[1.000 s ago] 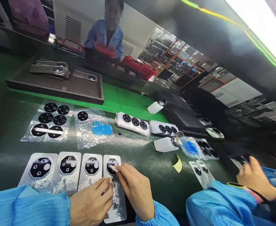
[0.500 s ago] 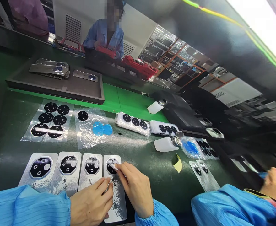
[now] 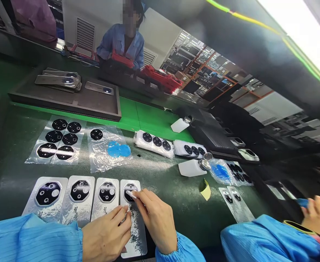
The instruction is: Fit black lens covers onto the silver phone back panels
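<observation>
Several silver phone back covers lie side by side at the near edge of the green table. My left hand rests with curled fingers on the rightmost cover, pressing it down. My right hand pinches a small white-tipped stick against the black camera ring of that cover. The neighbouring covers lie untouched to the left.
Clear sheets of black camera rings and blue discs lie farther back, with two white dispenser bottles and a dark tray of covers. A co-worker's blue sleeve and hand are at the right; another person sits across.
My hands have hardly moved on the rightmost cover. The co-worker's hand at the right has pulled away toward the right edge.
</observation>
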A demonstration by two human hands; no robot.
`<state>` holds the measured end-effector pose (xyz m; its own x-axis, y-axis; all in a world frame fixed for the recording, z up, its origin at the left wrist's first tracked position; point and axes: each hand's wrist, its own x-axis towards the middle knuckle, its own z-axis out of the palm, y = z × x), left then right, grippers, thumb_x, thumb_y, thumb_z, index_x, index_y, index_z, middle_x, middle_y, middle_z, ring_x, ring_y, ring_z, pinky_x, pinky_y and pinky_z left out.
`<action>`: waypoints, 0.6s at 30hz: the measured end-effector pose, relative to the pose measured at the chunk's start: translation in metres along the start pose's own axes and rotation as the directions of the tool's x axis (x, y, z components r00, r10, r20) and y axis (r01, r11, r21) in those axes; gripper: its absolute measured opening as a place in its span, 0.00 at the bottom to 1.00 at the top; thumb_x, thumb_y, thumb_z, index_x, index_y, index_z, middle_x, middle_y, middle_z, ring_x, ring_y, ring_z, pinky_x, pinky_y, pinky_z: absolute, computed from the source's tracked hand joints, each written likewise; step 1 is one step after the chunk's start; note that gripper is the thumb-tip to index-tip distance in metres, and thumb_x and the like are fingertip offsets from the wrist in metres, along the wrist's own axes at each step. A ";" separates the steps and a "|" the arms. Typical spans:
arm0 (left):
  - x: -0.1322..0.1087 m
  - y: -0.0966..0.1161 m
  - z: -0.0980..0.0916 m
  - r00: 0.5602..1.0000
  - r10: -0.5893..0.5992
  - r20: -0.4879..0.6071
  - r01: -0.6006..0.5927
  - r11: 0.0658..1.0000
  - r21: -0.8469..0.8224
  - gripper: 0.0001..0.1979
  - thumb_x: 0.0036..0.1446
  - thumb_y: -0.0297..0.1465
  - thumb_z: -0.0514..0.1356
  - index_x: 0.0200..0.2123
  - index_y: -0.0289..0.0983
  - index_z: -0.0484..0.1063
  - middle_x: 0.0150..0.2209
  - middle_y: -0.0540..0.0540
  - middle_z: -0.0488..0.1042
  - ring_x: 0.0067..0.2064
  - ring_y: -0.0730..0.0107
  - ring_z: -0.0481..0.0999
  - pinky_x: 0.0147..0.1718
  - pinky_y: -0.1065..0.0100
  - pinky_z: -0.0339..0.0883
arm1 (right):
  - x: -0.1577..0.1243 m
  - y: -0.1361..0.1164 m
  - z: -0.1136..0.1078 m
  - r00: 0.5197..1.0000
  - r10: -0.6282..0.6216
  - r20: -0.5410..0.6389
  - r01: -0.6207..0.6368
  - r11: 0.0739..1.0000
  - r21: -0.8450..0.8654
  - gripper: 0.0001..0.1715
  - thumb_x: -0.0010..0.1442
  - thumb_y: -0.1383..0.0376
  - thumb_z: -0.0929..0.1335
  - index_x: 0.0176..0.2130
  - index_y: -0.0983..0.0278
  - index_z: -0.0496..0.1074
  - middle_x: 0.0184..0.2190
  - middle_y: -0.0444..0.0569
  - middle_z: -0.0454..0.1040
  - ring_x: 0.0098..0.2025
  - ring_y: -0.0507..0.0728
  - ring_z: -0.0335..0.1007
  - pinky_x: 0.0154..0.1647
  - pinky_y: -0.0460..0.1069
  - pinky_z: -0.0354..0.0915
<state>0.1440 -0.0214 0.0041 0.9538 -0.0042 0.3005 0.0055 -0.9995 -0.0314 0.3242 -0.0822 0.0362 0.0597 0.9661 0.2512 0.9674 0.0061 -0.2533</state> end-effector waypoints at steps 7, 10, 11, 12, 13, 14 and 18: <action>0.002 0.004 -0.007 0.999 -0.034 -0.038 0.034 0.999 0.005 0.18 0.64 0.39 0.57 0.46 0.29 0.74 0.49 0.36 0.75 0.53 0.52 0.72 0.56 0.55 0.55 | 0.002 -0.004 -0.008 0.997 0.072 -0.038 -0.065 0.984 0.164 0.14 0.71 0.65 0.59 0.41 0.60 0.73 0.30 0.45 0.74 0.33 0.52 0.73 0.33 0.44 0.64; -0.003 0.008 -0.017 0.996 -0.061 -0.062 0.064 0.997 0.049 0.17 0.65 0.35 0.53 0.49 0.31 0.73 0.51 0.38 0.75 0.53 0.52 0.71 0.56 0.53 0.54 | 0.003 -0.019 -0.008 0.998 0.045 -0.036 -0.037 0.977 0.210 0.14 0.71 0.65 0.59 0.42 0.59 0.73 0.33 0.46 0.75 0.35 0.53 0.74 0.35 0.45 0.65; -0.007 0.010 -0.021 0.995 -0.073 -0.066 0.078 0.995 0.069 0.17 0.65 0.34 0.53 0.50 0.31 0.73 0.51 0.38 0.75 0.53 0.52 0.72 0.54 0.52 0.54 | 0.004 -0.024 -0.006 0.999 0.029 -0.021 -0.024 0.976 0.215 0.14 0.70 0.65 0.59 0.41 0.59 0.73 0.33 0.46 0.75 0.35 0.53 0.74 0.35 0.45 0.64; -0.011 0.011 -0.024 0.994 -0.090 -0.067 0.096 0.991 0.091 0.17 0.65 0.34 0.52 0.49 0.31 0.73 0.50 0.38 0.76 0.52 0.52 0.72 0.53 0.52 0.55 | 0.004 -0.029 -0.003 1.000 0.016 -0.002 -0.015 0.976 0.216 0.14 0.70 0.66 0.59 0.41 0.59 0.73 0.33 0.45 0.75 0.35 0.53 0.74 0.34 0.44 0.64; -0.016 0.011 -0.027 0.992 -0.107 -0.066 0.114 0.987 0.112 0.17 0.65 0.34 0.51 0.48 0.31 0.74 0.49 0.38 0.76 0.51 0.52 0.73 0.51 0.52 0.56 | 0.005 -0.033 -0.001 1.000 0.007 0.018 -0.011 0.977 0.214 0.14 0.70 0.66 0.59 0.40 0.59 0.72 0.32 0.45 0.75 0.34 0.53 0.74 0.33 0.44 0.64; -0.020 0.012 -0.029 0.991 -0.123 -0.057 0.130 0.983 0.129 0.16 0.65 0.33 0.51 0.47 0.31 0.75 0.48 0.38 0.77 0.51 0.52 0.73 0.50 0.52 0.56 | 0.005 -0.037 0.002 0.999 0.003 0.035 -0.010 0.978 0.208 0.14 0.70 0.66 0.59 0.40 0.60 0.72 0.32 0.45 0.74 0.33 0.53 0.73 0.32 0.44 0.63; -0.033 0.010 -0.028 0.988 -0.150 -0.040 0.154 0.979 0.136 0.15 0.63 0.30 0.51 0.43 0.32 0.76 0.46 0.38 0.78 0.49 0.52 0.74 0.49 0.52 0.56 | 0.006 -0.045 0.011 0.998 -0.008 0.065 -0.004 0.985 0.175 0.15 0.70 0.67 0.58 0.40 0.60 0.72 0.31 0.44 0.73 0.31 0.52 0.72 0.30 0.44 0.60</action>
<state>0.1040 -0.0324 0.0203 0.9294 0.1447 0.3395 0.1933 -0.9745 -0.1136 0.2779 -0.0734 0.0390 0.0362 0.9807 0.1920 0.9090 0.0475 -0.4140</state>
